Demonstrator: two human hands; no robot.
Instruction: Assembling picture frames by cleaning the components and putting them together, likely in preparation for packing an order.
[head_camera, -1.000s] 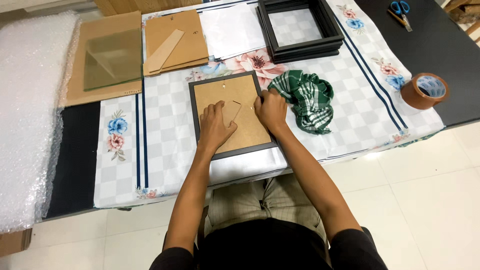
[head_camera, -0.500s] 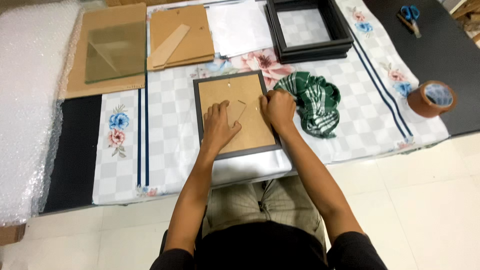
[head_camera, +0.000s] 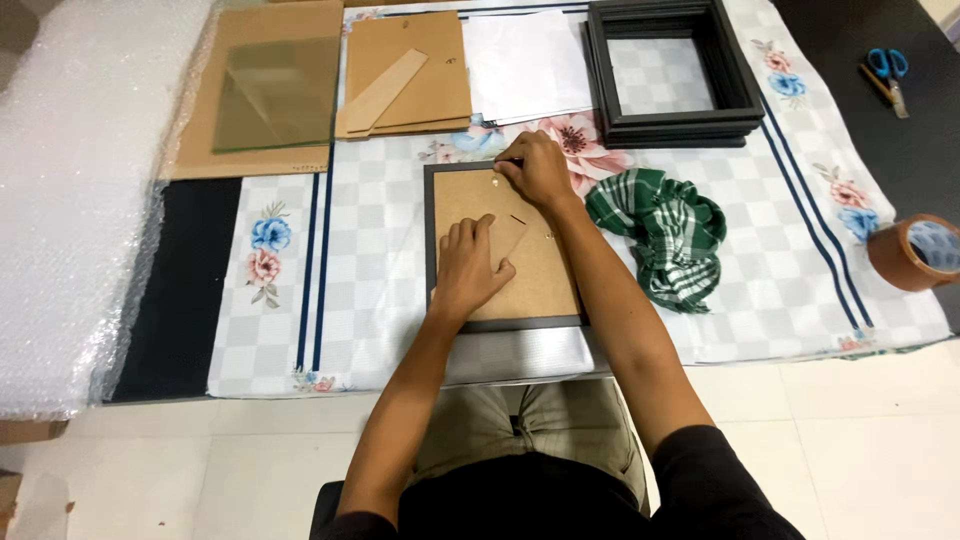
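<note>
My right hand (head_camera: 538, 170) just slid up to the 12 o'clock edge of the picture frame (head_camera: 503, 250) lying face-down on the table (head_camera: 350, 290), fingers pinching a tab there, while my left hand (head_camera: 470, 268) presses flat on the backing.

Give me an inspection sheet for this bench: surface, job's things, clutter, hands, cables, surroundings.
Surface: table with dark top, covered by a checked cloth with flower print.
Job's things: picture frame lying face down, brown backing board up, dark rim showing.
Clutter: stack of empty black frames; glass pane on brown board; stack of backing boards; white sheets; green plaid cloth; brown tape roll; blue scissors; bubble wrap.
Hands: left hand flat on the backing; right hand at the frame's top edge, fingertips pressing there.
Cables: nothing seen.
Surroundings: pale tiled floor.
</note>
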